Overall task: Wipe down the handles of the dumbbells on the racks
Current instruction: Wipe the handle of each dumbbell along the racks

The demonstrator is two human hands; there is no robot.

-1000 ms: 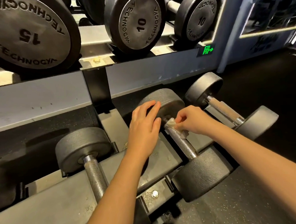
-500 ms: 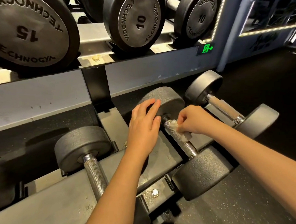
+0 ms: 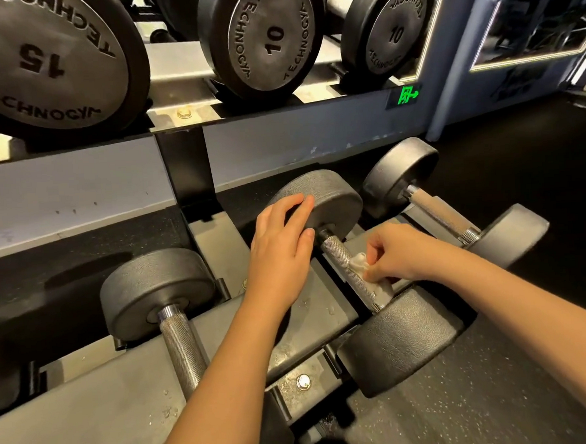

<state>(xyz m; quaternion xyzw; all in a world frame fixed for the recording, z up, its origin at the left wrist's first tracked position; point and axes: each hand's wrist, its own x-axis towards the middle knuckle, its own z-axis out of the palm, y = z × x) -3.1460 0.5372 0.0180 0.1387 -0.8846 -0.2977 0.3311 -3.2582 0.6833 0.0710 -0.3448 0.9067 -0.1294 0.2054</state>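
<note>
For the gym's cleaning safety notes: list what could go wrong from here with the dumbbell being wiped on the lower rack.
1. The right hand pinches the white wipe low on the knurled handle, close to the near head; if the handle rolls, fingers may get trapped against the rack.
2. The left hand rests on the far head; a push could shift it.
3. The crumpled wipe may snag on the knurling.

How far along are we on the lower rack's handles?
Done: nothing shows which handles are already clean. In hand: the right hand pinches a white wipe against the middle handle toward its front end; the left hand rests on its rear head. Left: possibly the left handle, right handle and upper rack.
</note>
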